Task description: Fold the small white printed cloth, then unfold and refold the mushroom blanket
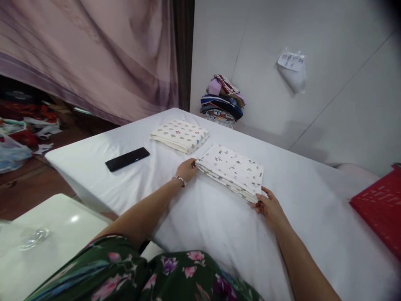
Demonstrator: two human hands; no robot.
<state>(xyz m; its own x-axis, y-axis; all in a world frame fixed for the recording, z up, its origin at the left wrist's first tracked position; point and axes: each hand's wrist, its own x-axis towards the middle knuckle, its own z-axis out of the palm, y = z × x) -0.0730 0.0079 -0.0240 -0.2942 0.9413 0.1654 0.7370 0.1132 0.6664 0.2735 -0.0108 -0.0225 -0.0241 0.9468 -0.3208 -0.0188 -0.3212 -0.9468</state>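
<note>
A white folded cloth [232, 169] with a small leaf-like print lies on the white-covered table [219, 234]. My left hand [187, 169], with a bracelet at the wrist, pinches its left corner. At the near right corner my right hand [268, 205] grips the layers, thumb on top and fingers at the edge. Both hands are closed on the cloth. Behind it and to the left rests a second folded cloth [180, 134], cream with grey hearts, touched by neither hand.
A black phone [128, 159] lies on the table's left part. Folded clothes [222, 100] are stacked by the wall beyond the far edge. At right is a red item [380, 205]. A white stool-like surface [56, 234] stands at lower left, below a pink curtain [103, 54].
</note>
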